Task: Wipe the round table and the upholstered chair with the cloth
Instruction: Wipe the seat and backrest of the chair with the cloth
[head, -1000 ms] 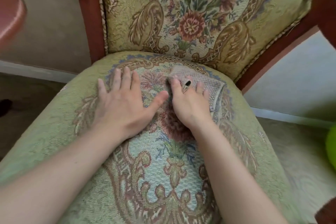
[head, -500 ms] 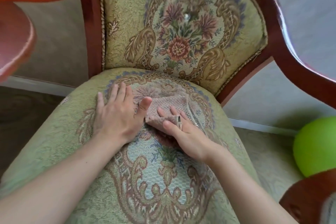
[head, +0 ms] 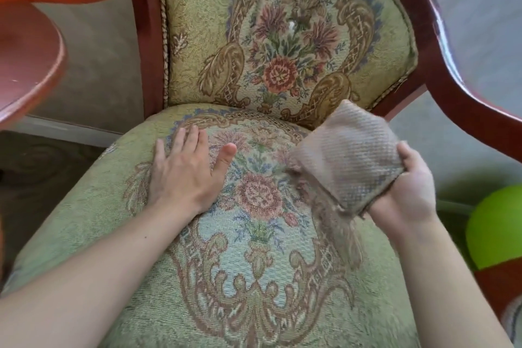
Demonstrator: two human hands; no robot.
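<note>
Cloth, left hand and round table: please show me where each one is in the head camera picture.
cloth (head: 350, 158), head view, middle of the folded face.
left hand (head: 185, 175), head view, back of the hand.
round table (head: 31, 65), head view, bare top near the rim.

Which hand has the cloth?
The right hand, gripping the folded cloth raised off the seat. The left hand lies flat and empty.

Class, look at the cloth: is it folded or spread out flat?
Folded. The cloth forms a compact square pad gripped in the right hand, lifted above the chair seat.
</note>
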